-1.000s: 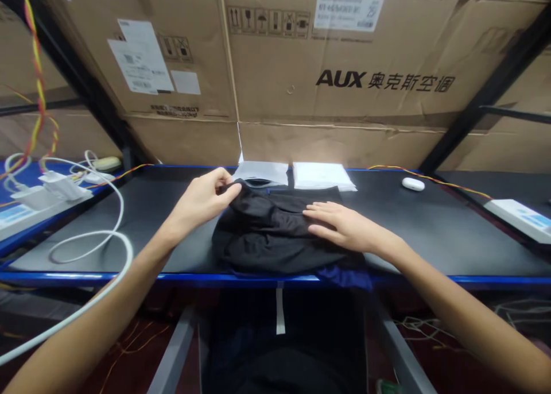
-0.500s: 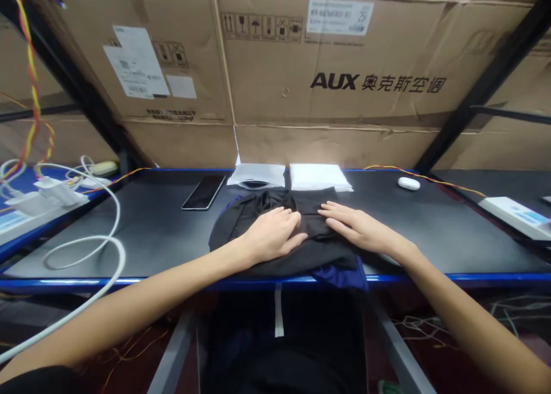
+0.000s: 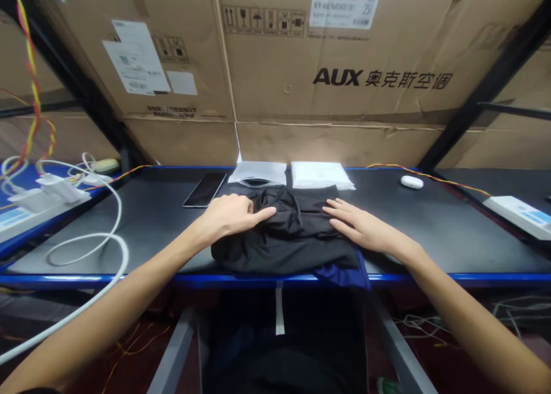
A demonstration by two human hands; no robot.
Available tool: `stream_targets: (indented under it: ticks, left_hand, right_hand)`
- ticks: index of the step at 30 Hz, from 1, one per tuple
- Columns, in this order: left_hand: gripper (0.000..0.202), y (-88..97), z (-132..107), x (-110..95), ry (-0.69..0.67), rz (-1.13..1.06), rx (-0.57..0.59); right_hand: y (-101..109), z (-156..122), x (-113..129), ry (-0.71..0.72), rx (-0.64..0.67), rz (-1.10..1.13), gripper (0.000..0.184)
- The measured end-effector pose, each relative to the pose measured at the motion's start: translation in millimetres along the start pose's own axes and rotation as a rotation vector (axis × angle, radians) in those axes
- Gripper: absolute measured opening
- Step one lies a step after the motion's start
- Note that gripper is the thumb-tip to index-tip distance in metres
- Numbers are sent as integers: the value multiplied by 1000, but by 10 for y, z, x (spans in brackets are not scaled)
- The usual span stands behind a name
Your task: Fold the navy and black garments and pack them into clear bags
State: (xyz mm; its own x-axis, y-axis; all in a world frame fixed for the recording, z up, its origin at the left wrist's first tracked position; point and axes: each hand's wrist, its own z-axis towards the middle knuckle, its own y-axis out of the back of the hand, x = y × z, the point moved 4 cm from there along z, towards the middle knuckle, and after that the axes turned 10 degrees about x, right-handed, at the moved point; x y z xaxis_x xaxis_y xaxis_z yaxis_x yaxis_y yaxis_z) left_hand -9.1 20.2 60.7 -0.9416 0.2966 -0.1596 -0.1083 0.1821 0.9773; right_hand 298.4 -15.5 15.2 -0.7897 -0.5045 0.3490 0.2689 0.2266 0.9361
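Observation:
A black garment (image 3: 275, 250) of soft cloth lies bunched in folds at the front of the table, with a dark blue part (image 3: 344, 273) hanging slightly over the edge. My left hand (image 3: 232, 215) is at the garment's left end, its fingers curled round the cloth and the thumb stretched across the top. The fingertips are hidden behind the folds. On the right side, my right hand (image 3: 364, 227) rests palm down with fingers extended, touching the cloth.
Behind the garment lie a grey-white pouch (image 3: 258, 173) and a white packet stack (image 3: 322, 176). A phone (image 3: 205, 189) is at left, a white earbud case (image 3: 412, 182) at right. A white cable (image 3: 118, 247) loops over the left side. Large cardboard boxes (image 3: 275, 107) stand behind.
My left hand has moved left from the middle of the garment to its left end, and the cloth there is folded in more. My right hand stays nearly in place.

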Motion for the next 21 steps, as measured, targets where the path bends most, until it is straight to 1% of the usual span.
stream_targets:
  ticks: [1, 2, 6, 11, 14, 16, 18, 21]
  left_hand:
    - [69, -19, 6, 16, -5, -12, 37]
    - [68, -32, 12, 15, -19, -28, 47]
    - [53, -52, 37, -75, -82, -86, 18]
    - [30, 4, 65, -200, -77, -128, -80]
    - [22, 57, 104, -301, -88, -203, -166]
    - [22, 93, 138, -418, -128, -245, -230]
    - [24, 116, 166, -582, -172, -256, -290]
    - [35, 81, 174, -885, -213, -178, -353]
  right_hand:
    - [-1, 2, 5, 4, -2, -3, 56]
    - [-1, 4, 9, 9, -6, -5, 56]
    - [-10, 11, 16, 6, -1, -21, 56]
    - [-12, -8, 15, -11, 35, -15, 65]
    - [23, -77, -38, -34, 2, 68, 65]
    - [50, -152, -102, -45, -50, 130, 62]
    - [61, -243, -181, -67, -106, 164, 59]
    - [23, -376, -299, -140, -153, 158, 58]
